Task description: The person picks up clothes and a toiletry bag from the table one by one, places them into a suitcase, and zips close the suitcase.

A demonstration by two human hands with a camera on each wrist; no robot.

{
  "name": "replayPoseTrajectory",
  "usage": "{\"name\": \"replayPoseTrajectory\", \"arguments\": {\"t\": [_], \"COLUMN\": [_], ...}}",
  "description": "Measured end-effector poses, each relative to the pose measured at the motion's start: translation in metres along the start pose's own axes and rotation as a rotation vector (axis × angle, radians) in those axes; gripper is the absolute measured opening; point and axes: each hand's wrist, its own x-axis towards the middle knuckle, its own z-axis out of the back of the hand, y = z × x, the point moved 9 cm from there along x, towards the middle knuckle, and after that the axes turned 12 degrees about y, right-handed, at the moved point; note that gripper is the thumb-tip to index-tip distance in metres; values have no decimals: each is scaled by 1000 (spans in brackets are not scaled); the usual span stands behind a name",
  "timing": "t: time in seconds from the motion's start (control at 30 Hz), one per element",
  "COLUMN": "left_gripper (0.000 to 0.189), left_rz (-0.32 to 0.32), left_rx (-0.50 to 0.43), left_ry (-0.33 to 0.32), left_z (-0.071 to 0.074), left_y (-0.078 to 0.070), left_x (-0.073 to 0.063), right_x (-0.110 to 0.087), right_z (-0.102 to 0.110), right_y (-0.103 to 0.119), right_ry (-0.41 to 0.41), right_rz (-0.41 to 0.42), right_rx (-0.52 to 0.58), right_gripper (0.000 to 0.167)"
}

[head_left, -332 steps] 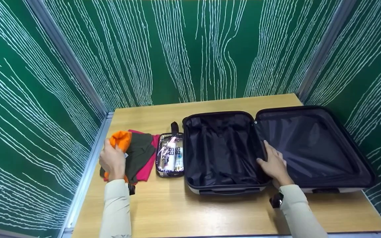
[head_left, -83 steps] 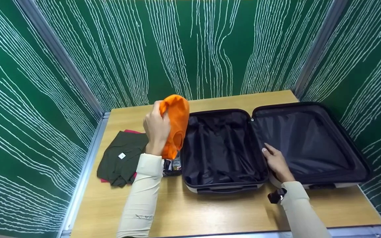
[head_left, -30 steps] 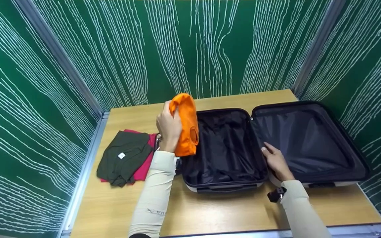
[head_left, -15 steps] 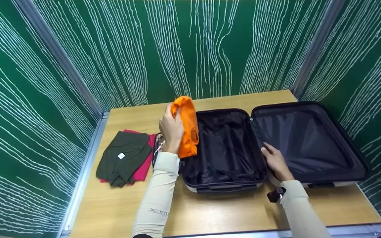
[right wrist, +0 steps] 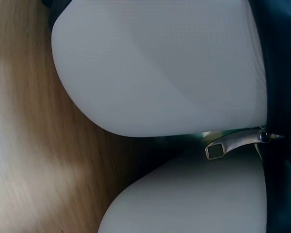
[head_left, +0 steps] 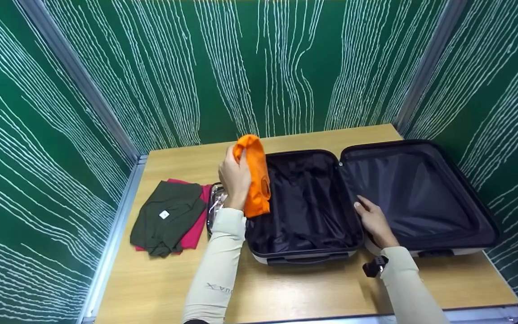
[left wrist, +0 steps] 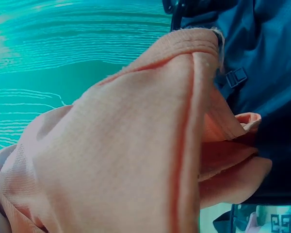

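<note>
Gripping the orange cloth (head_left: 255, 177), the left hand (head_left: 235, 176) has it up over the near-left edge of the open suitcase (head_left: 306, 202), fingers clamped on the fabric, the cloth drooping in a fold with a dark round opening facing the suitcase. From the left wrist it fills the view, hemmed edge and seam up close, with dark lining and a buckle (left wrist: 236, 77) beyond.

Over to the right hand (head_left: 374, 222), and it rests at the inner edge where the two halves of the suitcase meet, thumb towards the left half; most of its fingers are hidden, so I can't tell whether they clamp the rim. Right wrist view: two pale shell halves, a metal zip pull (right wrist: 235, 142) lying between them.

Just beside the suitcase sits a clear pouch (head_left: 216, 200), partly covered by the left hand and its sleeve (head_left: 216, 270). Next along the table (head_left: 164, 288), a dark green garment (head_left: 169, 204) with a small white label (head_left: 164, 214) lies on top of a pink garment (head_left: 196, 231). Behind everything, green walls (head_left: 223, 67) run with wavy white lines.
</note>
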Motion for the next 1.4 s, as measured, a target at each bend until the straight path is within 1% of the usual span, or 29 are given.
{"name": "replayPoseTrajectory", "arguments": {"t": [0.13, 0.33, 0.6, 0.7, 0.93, 1.17, 1.4], "left_gripper": [24, 24, 21, 21, 22, 19, 17], "left_rz": [16, 30, 59, 58, 25, 26, 33], "left_rx": [-7, -29, -7, -12, -28, -77, -22], "left_ry": [2, 11, 11, 17, 18, 36, 55], "left_z": [-3, -9, -17, -20, -28, -38, -50], "left_y": [5, 14, 25, 26, 28, 30, 30], "left_x": [-3, -8, -16, -18, -24, -32, -39], "right_x": [0, 1, 1, 0, -1, -1, 1], "right_z": [1, 0, -1, 0, -2, -1, 0], "right_y": [-1, -2, -2, -2, -1, -1, -2], "right_ry": [-14, -14, -19, -20, 9, -14, -25], "right_rz": [-2, -2, -4, -9, -25, -18, -11], "right_rx": [5, 9, 10, 14, 0, 11, 16], "right_gripper": [61, 61, 62, 62, 63, 62, 61]}}
